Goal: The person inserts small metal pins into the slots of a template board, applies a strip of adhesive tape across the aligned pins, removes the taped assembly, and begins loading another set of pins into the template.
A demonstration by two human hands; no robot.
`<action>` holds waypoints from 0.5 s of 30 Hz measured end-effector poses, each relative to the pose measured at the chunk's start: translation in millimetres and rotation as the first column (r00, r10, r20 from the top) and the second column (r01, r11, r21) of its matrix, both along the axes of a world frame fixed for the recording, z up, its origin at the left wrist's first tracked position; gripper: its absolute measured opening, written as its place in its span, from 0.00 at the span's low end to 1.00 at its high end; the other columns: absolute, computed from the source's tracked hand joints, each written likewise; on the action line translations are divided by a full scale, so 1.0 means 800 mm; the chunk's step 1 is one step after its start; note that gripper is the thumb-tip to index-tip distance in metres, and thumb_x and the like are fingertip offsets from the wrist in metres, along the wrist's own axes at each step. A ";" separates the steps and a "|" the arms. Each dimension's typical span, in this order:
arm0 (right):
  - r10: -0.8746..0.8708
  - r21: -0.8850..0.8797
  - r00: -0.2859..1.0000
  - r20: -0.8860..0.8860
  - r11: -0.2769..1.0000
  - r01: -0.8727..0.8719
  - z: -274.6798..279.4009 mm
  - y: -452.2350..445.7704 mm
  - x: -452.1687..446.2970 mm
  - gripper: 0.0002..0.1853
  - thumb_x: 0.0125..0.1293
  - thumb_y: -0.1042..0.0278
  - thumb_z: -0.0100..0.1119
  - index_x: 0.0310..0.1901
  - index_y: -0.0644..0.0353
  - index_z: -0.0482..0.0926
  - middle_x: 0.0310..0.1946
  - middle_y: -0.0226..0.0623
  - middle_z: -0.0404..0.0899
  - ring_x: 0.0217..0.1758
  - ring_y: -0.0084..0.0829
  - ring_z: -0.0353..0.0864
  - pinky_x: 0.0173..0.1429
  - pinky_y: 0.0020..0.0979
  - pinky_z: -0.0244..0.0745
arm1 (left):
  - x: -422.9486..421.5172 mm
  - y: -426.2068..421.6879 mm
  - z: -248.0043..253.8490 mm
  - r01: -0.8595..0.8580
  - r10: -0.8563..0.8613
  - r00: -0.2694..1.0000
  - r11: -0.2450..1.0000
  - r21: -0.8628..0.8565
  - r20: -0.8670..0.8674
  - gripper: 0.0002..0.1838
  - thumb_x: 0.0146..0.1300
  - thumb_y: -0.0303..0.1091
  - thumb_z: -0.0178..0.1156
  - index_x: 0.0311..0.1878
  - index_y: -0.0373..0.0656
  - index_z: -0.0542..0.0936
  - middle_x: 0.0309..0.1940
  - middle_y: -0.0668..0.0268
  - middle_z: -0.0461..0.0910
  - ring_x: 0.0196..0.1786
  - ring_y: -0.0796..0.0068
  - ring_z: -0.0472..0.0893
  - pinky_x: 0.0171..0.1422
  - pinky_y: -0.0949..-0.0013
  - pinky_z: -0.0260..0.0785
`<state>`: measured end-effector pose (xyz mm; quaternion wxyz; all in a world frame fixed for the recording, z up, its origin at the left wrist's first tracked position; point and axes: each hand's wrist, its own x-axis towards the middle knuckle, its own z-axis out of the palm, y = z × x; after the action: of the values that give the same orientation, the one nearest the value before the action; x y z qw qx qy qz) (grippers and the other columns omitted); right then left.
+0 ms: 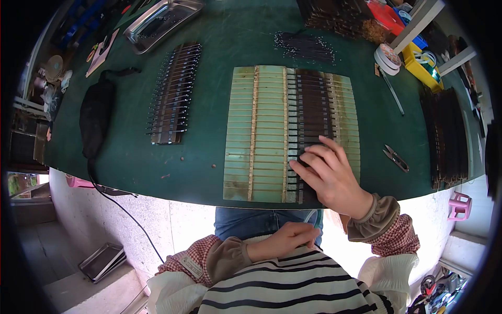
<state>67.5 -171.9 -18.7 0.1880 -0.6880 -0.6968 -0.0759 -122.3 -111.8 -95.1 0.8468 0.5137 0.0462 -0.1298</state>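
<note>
A pale green slotted board (269, 115) lies on the table in front of me, with raised ribs running across it. In its right half sits a row of dark brown strips (314, 104) with small metallic ends. My right hand (330, 175) rests over the lower part of that row, fingers bent and apart, fingertips touching the strips; what lies under the palm is hidden. Down at my lap, below the table edge, my left hand (290, 238) is closed. A thin greenish piece shows by its fingers, too little to name.
A bundle of dark strips (175, 94) lies left, beside a black cloth pouch (98, 118). Behind are a metal tray (162, 23) and a pile of thin dark pieces (306, 47). Thread snips (396, 158), a pen (393, 93) and stacked dark strips (447, 138) are at right.
</note>
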 end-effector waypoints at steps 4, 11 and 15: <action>-0.123 0.152 0.989 -0.081 0.979 0.134 0.010 -0.016 0.021 0.25 0.54 0.79 0.58 0.57 0.60 0.82 0.49 0.39 0.77 0.57 0.44 0.75 0.67 0.48 0.69 | 0.010 0.012 -0.004 0.077 -0.093 0.971 0.994 -0.080 -0.222 0.25 0.81 0.45 0.49 0.28 0.38 0.77 0.27 0.64 0.79 0.33 0.74 0.77 0.44 0.70 0.69; -0.689 0.027 0.723 -0.045 0.723 0.691 0.019 -0.148 0.095 0.24 0.63 0.81 0.63 0.62 0.64 0.77 0.51 0.46 0.78 0.57 0.45 0.76 0.60 0.38 0.73 | 0.020 0.011 0.009 -0.062 0.024 0.954 0.991 -0.118 -0.298 0.13 0.80 0.40 0.51 0.46 0.39 0.74 0.27 0.62 0.77 0.19 0.79 0.73 0.26 0.76 0.64; -0.715 -0.021 0.686 -0.134 0.694 0.719 -0.009 -0.189 0.108 0.20 0.64 0.80 0.64 0.59 0.66 0.78 0.46 0.43 0.77 0.50 0.40 0.79 0.55 0.34 0.74 | 0.017 0.005 0.014 -0.163 0.095 0.964 0.947 -0.275 -0.247 0.12 0.79 0.34 0.51 0.58 0.41 0.67 0.34 0.56 0.78 0.17 0.79 0.71 0.23 0.75 0.62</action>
<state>154.0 -322.9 -25.5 0.2004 -0.9056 -0.3574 -0.1094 -108.6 -107.8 -83.6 0.9091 0.3599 0.1582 -0.1379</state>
